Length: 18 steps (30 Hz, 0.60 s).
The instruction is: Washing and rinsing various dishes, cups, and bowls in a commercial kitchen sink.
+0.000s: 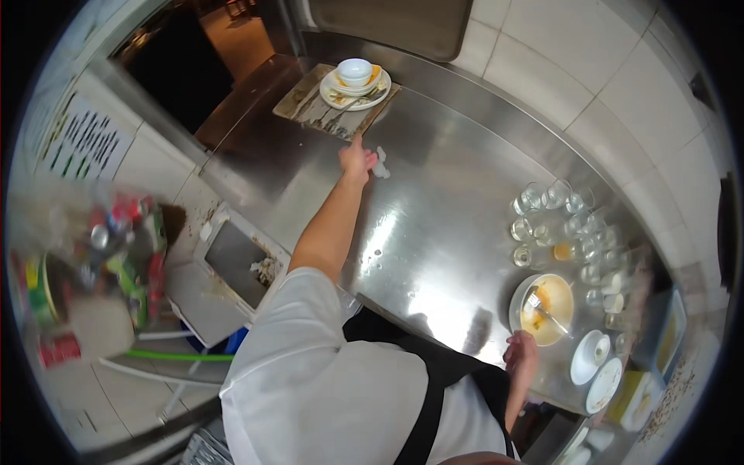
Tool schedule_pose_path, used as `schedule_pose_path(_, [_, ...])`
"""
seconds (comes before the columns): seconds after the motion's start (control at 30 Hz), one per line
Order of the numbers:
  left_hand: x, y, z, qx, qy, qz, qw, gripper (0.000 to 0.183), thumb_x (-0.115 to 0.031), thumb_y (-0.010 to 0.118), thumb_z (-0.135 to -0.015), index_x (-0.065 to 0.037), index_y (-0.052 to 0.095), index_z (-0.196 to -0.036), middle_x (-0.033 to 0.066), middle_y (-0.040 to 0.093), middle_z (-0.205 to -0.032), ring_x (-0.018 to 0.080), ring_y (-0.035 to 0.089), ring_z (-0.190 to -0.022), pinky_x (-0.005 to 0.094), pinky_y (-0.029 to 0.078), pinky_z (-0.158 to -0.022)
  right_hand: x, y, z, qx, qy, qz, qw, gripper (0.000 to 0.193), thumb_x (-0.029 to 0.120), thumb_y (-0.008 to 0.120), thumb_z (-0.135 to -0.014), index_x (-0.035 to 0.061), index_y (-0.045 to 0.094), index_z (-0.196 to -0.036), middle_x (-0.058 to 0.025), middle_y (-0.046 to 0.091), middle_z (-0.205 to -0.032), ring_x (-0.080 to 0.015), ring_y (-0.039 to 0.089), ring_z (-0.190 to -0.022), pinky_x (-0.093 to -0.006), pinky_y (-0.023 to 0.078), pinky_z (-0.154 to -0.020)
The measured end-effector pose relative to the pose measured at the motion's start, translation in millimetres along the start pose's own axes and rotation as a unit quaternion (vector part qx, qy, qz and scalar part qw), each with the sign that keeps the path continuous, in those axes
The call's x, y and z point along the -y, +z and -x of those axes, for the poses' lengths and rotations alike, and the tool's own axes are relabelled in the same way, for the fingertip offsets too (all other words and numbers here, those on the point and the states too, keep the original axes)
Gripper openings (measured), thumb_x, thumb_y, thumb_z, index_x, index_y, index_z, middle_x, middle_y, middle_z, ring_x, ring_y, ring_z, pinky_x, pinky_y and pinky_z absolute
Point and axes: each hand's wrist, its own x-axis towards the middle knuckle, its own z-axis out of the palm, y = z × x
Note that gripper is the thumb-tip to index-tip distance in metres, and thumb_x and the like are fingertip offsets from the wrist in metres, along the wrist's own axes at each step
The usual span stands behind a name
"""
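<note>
My left hand (356, 161) stretches far forward over the steel counter, its index finger reaching the near corner of a worn rectangular tray (291, 102). The other fingers are partly spread beside a crumpled white napkin (381, 163). On the tray stand stacked patterned plates (335, 99) with a small white bowl (355, 71) on top, and cutlery lies alongside. My right hand (521, 353) hangs low by the counter's front edge, fingers loosely bent and no object visible in them. Just beyond it is a large white bowl (514, 304) with orange residue and a fork (549, 316) inside.
Several glasses (521, 229) crowd the right side of the counter. Nearer are white dishes (604, 384) and a blue-grey tub (659, 333). An open bin (232, 252) with food scraps stands at left, beside a heap of cans and packaging (116, 263). A wall rises behind.
</note>
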Motion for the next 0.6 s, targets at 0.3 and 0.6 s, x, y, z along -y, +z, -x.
schedule_pose_path(0.3, [-38,59,-138,-0.031,0.021,0.036,0.999,0.041,-0.021,0.056,-0.092,0.007,0.044,-0.12,0.0194,0.062,-0.085,0.0281,0.064,-0.061,0.0373,0.059,-0.052,-9,43,70,-0.16,0.044,0.024,0.986,0.02,0.022,0.058,-0.092,0.0018,0.062,-0.094,-0.0063,0.063,-0.073,-0.0074,0.042,-0.043,-0.021,0.03,-0.04])
schedule_pose_path(0.6, [-52,14,-187,0.014,-0.005,0.003,1.0,0.039,-0.011,0.039,-0.096,-0.011,0.04,-0.135,0.0176,0.05,-0.129,0.0395,0.056,-0.109,0.0575,0.054,-0.083,-26,43,104,-0.216,0.057,0.05,0.973,0.017,0.018,0.058,-0.09,0.0018,0.063,-0.09,-0.0062,0.064,-0.074,-0.0074,0.043,-0.045,-0.0221,0.032,-0.042])
